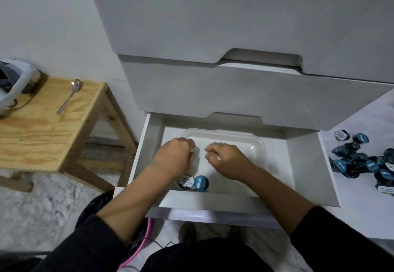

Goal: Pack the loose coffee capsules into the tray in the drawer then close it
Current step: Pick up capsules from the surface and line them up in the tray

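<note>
Over glossy white tray (259,144): L hand (174,156) & R hand (226,157) curled, contents hidden; 2 round capsules (194,182) nearby

Both forearms reached forward and downward, sleeves pushed up. The left hand (175,154) and right hand (226,157) hung knuckles-up with fingers curled under, nearly meeting.

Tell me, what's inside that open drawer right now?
A white tray sits in the drawer, with two capsules at its near edge. Both hands hover over it, fingers curled, covering part of the tray floor.
</note>
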The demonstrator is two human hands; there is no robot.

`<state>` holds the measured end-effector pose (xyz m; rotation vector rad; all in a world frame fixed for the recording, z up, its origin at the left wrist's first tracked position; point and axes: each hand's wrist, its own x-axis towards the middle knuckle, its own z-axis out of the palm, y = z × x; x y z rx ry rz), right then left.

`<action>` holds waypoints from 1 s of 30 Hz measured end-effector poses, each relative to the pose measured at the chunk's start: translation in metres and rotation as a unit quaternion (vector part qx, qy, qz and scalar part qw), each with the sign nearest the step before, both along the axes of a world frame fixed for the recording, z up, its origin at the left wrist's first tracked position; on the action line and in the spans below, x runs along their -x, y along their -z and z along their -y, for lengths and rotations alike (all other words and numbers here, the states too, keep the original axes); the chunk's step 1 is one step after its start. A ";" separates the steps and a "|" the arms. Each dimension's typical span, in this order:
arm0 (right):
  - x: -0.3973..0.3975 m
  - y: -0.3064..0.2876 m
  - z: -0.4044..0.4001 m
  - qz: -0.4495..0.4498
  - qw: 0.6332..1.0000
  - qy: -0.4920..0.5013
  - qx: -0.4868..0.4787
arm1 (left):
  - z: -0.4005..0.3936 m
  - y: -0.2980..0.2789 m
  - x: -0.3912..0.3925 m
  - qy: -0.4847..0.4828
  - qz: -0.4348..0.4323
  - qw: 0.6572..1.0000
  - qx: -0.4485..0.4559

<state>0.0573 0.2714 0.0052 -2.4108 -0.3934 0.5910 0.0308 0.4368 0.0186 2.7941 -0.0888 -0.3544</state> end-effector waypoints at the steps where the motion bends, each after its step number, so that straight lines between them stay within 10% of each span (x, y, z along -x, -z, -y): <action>1: 0.004 0.000 -0.001 0.036 0.999 0.007 0.006 | 0.004 -0.001 0.003 -0.020 0.026 0.999 0.000; 11: 0.034 0.009 0.011 0.490 0.867 0.059 0.066 | 0.046 -0.004 0.032 -0.119 0.179 0.977 0.010; 24: 0.023 -0.017 0.141 0.416 0.898 0.120 0.083 | 0.171 -0.029 0.022 -0.131 0.202 0.967 0.086; 30: 0.021 -0.013 0.277 0.499 0.857 0.101 0.079 | 0.295 -0.038 0.017 -0.106 0.206 0.960 0.156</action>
